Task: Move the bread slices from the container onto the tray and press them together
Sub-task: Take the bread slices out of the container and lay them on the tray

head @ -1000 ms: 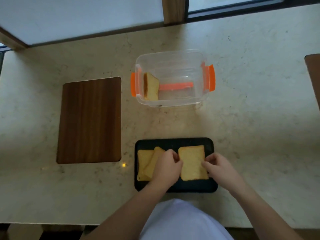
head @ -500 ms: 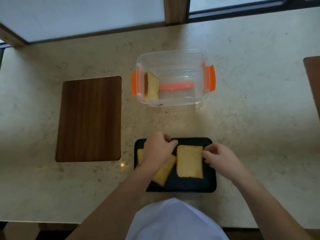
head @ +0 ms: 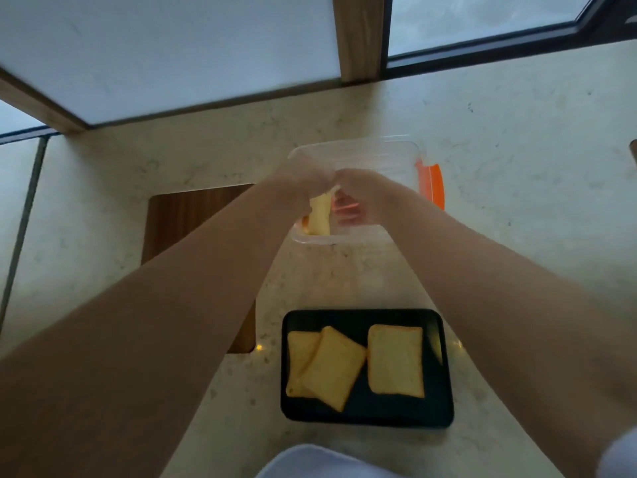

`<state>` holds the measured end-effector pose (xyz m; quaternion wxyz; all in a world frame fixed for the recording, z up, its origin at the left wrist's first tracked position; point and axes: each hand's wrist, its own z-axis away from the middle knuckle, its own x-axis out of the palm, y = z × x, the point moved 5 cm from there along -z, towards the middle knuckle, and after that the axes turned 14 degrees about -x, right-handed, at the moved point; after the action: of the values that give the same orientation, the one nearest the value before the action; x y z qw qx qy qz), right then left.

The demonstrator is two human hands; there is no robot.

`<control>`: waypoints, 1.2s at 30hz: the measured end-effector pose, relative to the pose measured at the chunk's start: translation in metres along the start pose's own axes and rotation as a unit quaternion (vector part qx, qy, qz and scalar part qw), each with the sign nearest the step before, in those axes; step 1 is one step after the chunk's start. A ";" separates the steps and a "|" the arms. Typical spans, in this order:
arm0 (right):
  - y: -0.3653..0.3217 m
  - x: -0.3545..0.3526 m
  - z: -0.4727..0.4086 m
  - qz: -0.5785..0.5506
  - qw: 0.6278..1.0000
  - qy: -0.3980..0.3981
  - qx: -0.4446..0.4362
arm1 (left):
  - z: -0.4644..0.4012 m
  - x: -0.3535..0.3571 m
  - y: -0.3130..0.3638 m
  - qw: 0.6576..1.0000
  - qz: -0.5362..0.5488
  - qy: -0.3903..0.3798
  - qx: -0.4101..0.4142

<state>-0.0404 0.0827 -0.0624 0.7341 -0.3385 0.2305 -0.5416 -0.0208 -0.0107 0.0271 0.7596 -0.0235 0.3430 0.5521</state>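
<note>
Both my hands reach into the clear plastic container (head: 389, 150) with orange latches. My left hand (head: 303, 182) and my right hand (head: 362, 186) meet at the top edge of the last bread slice (head: 320, 215), which stands upright at the container's left end; both pinch it. The black tray (head: 365, 417) lies near me. Three slices rest on it: two overlapping on the left (head: 332, 367), with the lower one (head: 299, 346) partly covered, and one flat on the right (head: 395, 360), apart from them.
A dark wooden board (head: 193, 215) lies to the left, partly hidden by my left forearm. An orange strip lies in the container bottom. The marble counter (head: 517, 201) runs to a window frame at the back.
Both hands left the tray slices and reached forward into the container, closing on the upright slice. The camera tilted forward and closer.
</note>
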 end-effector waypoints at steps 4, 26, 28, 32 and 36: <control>0.026 -0.003 -0.024 0.019 0.997 0.003 0.079 | -0.009 0.011 0.000 0.997 -0.010 -0.045 -0.054; 0.043 0.016 -0.040 0.034 0.999 -0.018 0.035 | -0.051 0.037 -0.011 0.948 -0.288 0.114 0.073; 0.043 0.014 -0.036 0.025 0.999 -0.013 0.035 | -0.052 0.035 -0.011 0.951 -0.270 0.121 0.088; 0.033 0.009 -0.027 -0.003 0.999 0.012 0.042 | -0.048 0.020 -0.011 0.968 -0.208 0.115 0.075; 0.016 0.002 -0.010 -0.012 1.000 0.019 0.002 | -0.032 -0.001 -0.009 0.987 -0.112 0.088 0.076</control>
<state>-0.0366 0.0810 -0.0814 0.7238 -0.3296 0.2389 -0.5571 -0.0295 -0.0282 0.0004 0.7830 -0.0523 0.4444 0.4320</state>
